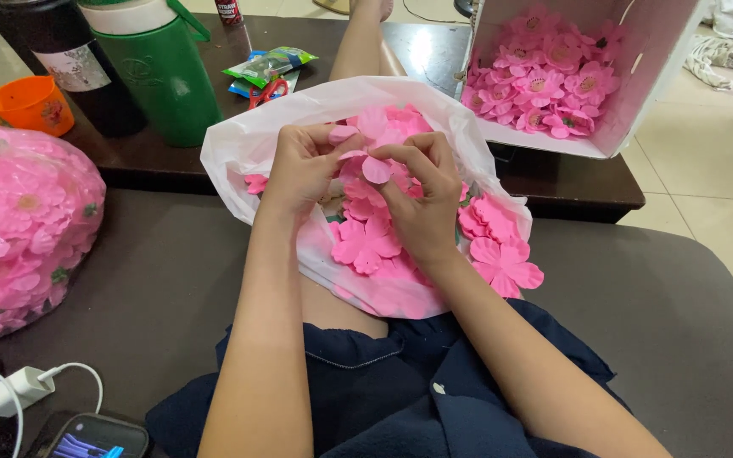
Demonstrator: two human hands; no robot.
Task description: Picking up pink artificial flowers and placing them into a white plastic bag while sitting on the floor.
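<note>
Our left hand (303,165) and right hand (422,191) pinch one pink fabric petal piece (365,161) between fingertips, above a white plastic bag (239,144) of pink flowers on our lap.

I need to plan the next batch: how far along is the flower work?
Done, it seems: finished pink flowers fill the tilted box. In hand: the left hand and right hand pinch one pink petal piece. Left: loose petal pieces in the white bag on the lap.
</note>
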